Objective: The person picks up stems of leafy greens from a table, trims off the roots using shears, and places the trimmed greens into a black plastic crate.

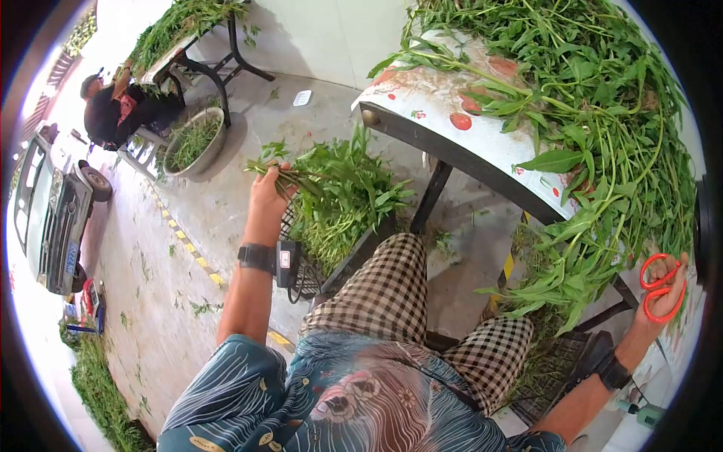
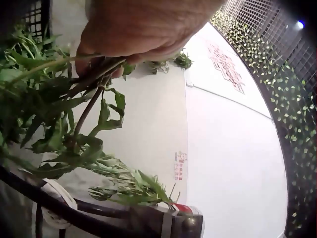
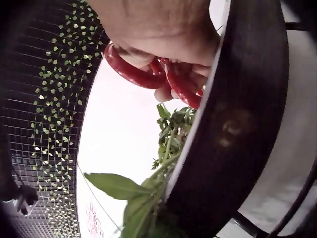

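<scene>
The left hand (image 1: 271,188) grips a bunch of leafy stems (image 1: 301,177) above a crate (image 1: 294,252) filled with greens. In the left wrist view, fingers of the left hand (image 2: 133,37) curl round the stems (image 2: 91,77), whose leaves hang to the left. At the far right, the right hand (image 1: 663,290) holds red-handled scissors (image 1: 657,301) beside the table's edge; the blades cannot be made out. The right wrist view shows the red handles (image 3: 136,74) in the right hand (image 3: 158,37). A big heap of greens (image 1: 602,113) covers much of the patterned table (image 1: 444,98).
A seated person (image 1: 120,109) is at another table of greens, near a round tub (image 1: 203,143). A parked vehicle (image 1: 56,211) stands at left. More greens (image 1: 105,392) lie lower left. Under the table is another crate (image 1: 553,377), close to the wearer's legs.
</scene>
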`<state>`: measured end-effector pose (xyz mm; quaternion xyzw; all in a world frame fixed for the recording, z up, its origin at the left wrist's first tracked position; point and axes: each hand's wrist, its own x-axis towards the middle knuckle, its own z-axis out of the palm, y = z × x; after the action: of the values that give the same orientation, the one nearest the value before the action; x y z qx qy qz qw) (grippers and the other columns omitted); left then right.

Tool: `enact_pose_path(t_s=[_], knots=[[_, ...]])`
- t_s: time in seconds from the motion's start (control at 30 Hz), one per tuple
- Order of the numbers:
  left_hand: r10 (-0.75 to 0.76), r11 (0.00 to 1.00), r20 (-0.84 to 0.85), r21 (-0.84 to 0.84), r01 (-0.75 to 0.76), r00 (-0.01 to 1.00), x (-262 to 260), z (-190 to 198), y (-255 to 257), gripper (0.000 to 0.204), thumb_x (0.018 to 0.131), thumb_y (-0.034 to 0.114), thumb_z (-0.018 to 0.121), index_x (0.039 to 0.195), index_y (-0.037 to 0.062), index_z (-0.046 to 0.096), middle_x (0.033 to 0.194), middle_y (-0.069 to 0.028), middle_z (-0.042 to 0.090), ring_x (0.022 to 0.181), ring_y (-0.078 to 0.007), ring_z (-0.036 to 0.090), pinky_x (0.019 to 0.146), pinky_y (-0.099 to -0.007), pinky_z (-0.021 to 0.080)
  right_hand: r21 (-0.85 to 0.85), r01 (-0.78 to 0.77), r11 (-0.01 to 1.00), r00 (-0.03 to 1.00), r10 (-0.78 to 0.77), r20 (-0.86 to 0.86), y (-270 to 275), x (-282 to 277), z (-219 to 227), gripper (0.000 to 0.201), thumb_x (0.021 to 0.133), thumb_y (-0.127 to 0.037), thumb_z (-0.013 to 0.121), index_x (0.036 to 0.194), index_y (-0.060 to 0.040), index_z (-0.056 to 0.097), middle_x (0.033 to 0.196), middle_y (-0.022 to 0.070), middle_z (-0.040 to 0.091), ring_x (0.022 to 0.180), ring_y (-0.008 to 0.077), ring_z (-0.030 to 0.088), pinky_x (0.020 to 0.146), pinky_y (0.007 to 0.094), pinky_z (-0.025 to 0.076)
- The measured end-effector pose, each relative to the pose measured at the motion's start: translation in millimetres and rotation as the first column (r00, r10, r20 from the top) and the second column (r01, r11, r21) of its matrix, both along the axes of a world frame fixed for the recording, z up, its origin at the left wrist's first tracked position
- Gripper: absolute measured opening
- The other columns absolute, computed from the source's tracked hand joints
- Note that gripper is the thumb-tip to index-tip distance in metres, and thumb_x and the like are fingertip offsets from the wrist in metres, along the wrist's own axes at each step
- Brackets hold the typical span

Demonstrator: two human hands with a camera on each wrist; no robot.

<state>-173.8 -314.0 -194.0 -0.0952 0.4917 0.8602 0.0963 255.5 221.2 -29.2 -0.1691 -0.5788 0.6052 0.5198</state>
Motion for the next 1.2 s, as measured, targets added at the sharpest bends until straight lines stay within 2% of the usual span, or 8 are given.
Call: enact_pose_path(t_s=[0.53,0.6,0.67,0.77,0.8,0.83,0.87,1.2], knots=[[0.196,0.797,0.115,0.559,-0.226,0.974,-81,-32,2,0.026,0.095,0.012,0.038,0.113,-0.0037,0.049,0.109,-0.0153,0.052,0.102,-0.0241,0.050,0.094,-0.0395,0.043,0.052,0.186,0.981,0.966,-0.192,0.174,27,2,-11,0.041,0.093,-0.025,0.044,0.126,-0.0013,0.039,0.090,0.0074,0.055,0.066,0.0100,0.046,0.058,0.0227,0.037],[0.032,0.927,-0.305,-0.347,-0.142,0.952,-68,-28,16,0.025,0.092,0.016,0.047,0.109,-0.0030,0.051,0.102,-0.0117,0.057,0.093,-0.0190,0.055,0.084,-0.0301,0.047,0.054,0.252,0.966,0.947,-0.258,0.191,20,-3,-7,0.040,0.093,-0.025,0.044,0.125,-0.0021,0.041,0.091,0.0079,0.056,0.065,0.0105,0.047,0.058,0.0235,0.038],[-0.082,0.516,-0.316,-0.825,-0.231,0.945,-50,2,32,0.025,0.092,0.016,0.047,0.107,-0.0036,0.048,0.101,-0.0092,0.057,0.090,-0.0165,0.055,0.079,-0.0245,0.048,0.059,0.368,0.928,0.900,-0.371,0.230,6,-10,-1,0.040,0.092,-0.025,0.045,0.125,-0.0023,0.041,0.090,0.0075,0.056,0.065,0.0108,0.047,0.059,0.0243,0.038],[-0.173,0.247,-0.472,-0.870,-0.426,0.865,-64,-101,16,0.020,0.085,0.019,0.055,0.097,0.0030,0.054,0.095,-0.0115,0.060,0.089,-0.0207,0.058,0.076,-0.0327,0.048,0.065,0.285,0.956,0.930,-0.292,0.224,16,6,-7,0.041,0.092,-0.026,0.046,0.124,-0.0022,0.042,0.090,0.0051,0.055,0.067,0.0111,0.047,0.060,0.0259,0.038],[-0.145,0.350,-0.385,-0.882,-0.317,0.911,-66,-150,10,0.019,0.085,0.019,0.055,0.095,0.0029,0.052,0.092,-0.0116,0.058,0.086,-0.0216,0.056,0.073,-0.0346,0.048,0.090,0.289,0.953,0.930,-0.302,0.210,16,6,-8,0.041,0.092,-0.026,0.046,0.125,-0.0024,0.042,0.090,0.0048,0.055,0.068,0.0113,0.048,0.061,0.0259,0.039],[-0.030,0.806,-0.136,-0.589,-0.056,0.990,-59,-191,8,0.019,0.085,0.019,0.055,0.093,0.0029,0.050,0.089,-0.0118,0.056,0.082,-0.0225,0.054,0.071,-0.0365,0.048,0.115,0.294,0.949,0.930,-0.312,0.195,15,6,-8,0.041,0.092,-0.026,0.046,0.125,-0.0027,0.041,0.089,0.0044,0.056,0.069,0.0115,0.048,0.061,0.0259,0.039],[0.112,0.985,0.228,0.105,-0.138,0.967,-47,-227,6,0.019,0.085,0.020,0.055,0.092,0.0028,0.048,0.086,-0.0119,0.054,0.078,-0.0234,0.052,0.069,-0.0384,0.047,0.131,0.298,0.946,0.930,-0.318,0.183,12,5,-8,0.041,0.092,-0.025,0.046,0.126,-0.0031,0.040,0.089,0.0042,0.056,0.070,0.0119,0.050,0.061,0.0256,0.041],[0.027,0.953,0.503,0.247,-0.174,0.864,-9,-274,1,0.014,0.087,0.011,0.042,0.096,0.0008,0.038,0.086,-0.0148,0.047,0.073,-0.0271,0.048,0.067,-0.0458,0.045,0.130,0.490,0.862,0.832,-0.507,0.224,-17,-18,0,0.040,0.093,-0.022,0.044,0.128,-0.0034,0.039,0.088,0.0048,0.056,0.070,0.0128,0.050,0.063,0.0254,0.042]])
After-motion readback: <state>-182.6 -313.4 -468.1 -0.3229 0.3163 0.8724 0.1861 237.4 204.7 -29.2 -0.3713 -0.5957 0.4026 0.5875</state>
